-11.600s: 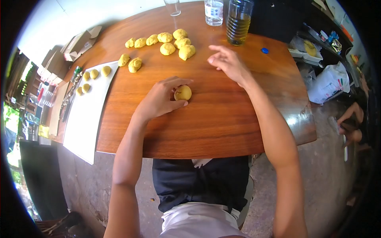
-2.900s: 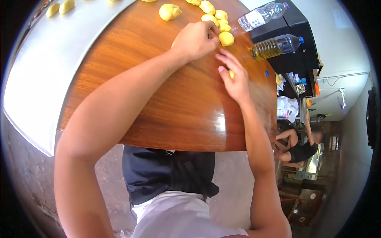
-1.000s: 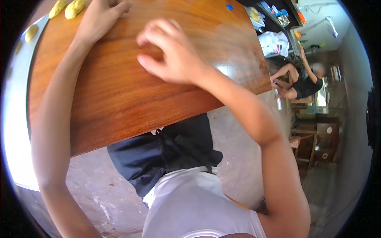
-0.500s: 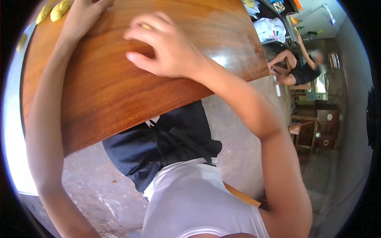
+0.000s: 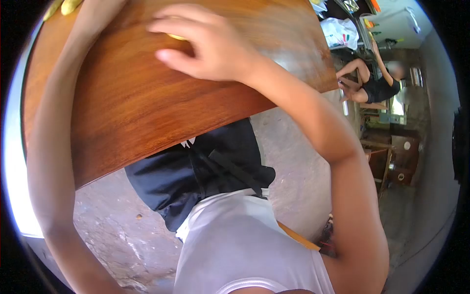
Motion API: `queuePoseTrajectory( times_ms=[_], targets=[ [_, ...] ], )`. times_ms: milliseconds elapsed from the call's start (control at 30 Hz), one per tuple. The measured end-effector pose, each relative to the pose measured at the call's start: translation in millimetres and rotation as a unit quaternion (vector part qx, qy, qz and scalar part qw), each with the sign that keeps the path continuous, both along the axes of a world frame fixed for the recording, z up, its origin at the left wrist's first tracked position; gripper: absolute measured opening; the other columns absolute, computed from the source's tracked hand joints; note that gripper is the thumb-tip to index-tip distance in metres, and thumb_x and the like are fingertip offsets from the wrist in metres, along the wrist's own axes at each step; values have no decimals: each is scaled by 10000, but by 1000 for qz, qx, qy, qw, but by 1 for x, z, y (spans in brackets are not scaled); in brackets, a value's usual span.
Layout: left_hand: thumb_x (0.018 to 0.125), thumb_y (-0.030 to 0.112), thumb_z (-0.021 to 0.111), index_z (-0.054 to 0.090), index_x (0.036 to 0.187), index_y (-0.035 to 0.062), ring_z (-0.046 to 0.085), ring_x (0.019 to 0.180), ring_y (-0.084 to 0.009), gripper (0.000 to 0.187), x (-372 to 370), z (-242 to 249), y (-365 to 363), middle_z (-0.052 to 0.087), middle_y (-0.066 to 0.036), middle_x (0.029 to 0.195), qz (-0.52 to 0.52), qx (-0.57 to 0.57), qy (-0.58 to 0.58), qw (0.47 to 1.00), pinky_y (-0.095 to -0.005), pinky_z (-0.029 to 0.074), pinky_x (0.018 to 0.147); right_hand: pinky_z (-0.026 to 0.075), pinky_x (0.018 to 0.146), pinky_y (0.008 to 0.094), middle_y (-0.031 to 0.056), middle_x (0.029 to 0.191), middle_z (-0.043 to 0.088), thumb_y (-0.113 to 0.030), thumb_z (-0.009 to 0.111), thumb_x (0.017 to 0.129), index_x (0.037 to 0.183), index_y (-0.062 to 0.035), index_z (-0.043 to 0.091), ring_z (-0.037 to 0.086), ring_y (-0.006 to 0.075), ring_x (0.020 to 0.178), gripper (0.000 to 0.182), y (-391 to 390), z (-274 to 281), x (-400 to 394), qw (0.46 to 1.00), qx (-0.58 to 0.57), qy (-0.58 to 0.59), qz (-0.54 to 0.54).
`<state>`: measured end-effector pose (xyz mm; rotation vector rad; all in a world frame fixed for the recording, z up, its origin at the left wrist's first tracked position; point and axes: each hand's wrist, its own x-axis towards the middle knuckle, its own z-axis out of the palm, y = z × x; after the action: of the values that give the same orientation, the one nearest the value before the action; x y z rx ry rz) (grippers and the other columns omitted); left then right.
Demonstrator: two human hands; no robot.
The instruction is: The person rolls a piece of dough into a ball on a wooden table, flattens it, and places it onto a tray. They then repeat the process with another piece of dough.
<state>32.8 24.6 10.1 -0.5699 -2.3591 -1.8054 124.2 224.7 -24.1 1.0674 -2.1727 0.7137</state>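
My right hand is over the brown wooden table, palm down, with its fingers stretched forward and its thumb apart. Under the fingers a bit of a small yellow piece shows, and its kind is hard to make out. The hand covers the rest of it. My left hand reaches past the top edge of the view. Only the wrist area is visible, so its fingers and anything in them are hidden. Beyond my left forearm, yellow lumps like dough lie at the table's top left corner.
Past the table's right side, a white plastic bag rests on a dark shelf. A person in black sits farther off, an arm raised. Wooden furniture stands behind. My lap is against the table's near edge.
The view has shifted, so the yellow lumps sit higher in it. My left hand has slid mostly out of view at the top. My right hand appears slightly higher and still blurred at the fingertips.
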Motion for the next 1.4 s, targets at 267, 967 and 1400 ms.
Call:
queuePoseTrajectory(
  times_ms=[267, 967, 1400],
  targets=[
    [967, 75, 620, 651, 1118, -56, 634, 743, -112, 203, 3, 2, 3, 700, -76, 851, 14, -38, 55, 998, -256, 533, 680, 524, 855, 434, 205, 1074, 595, -209, 688, 905, 961, 28, 643, 583, 299, 1045, 248, -7, 32, -69, 968, 89, -153, -176],
    [944, 27, 621, 644, 1158, -70, 665, 792, -159, 237, 0, 4, 1, 703, -112, 896, 9, -12, -5, 1000, -285, 557, 734, 534, 843, 463, 125, 928, 634, -215, 773, 838, 918, -75, 704, 628, 338, 943, 175, 29, 12, 12, 996, 77, -37, -7],
    [910, 33, 621, 656, 1117, -70, 661, 767, -135, 235, -4, -1, -7, 705, -95, 872, -5, 3, -9, 1000, -289, 549, 709, 488, 916, 461, 112, 967, 622, -219, 735, 871, 954, -102, 674, 601, 344, 943, 156, 9, 14, 5, 995, 85, -53, 20]
  ],
)
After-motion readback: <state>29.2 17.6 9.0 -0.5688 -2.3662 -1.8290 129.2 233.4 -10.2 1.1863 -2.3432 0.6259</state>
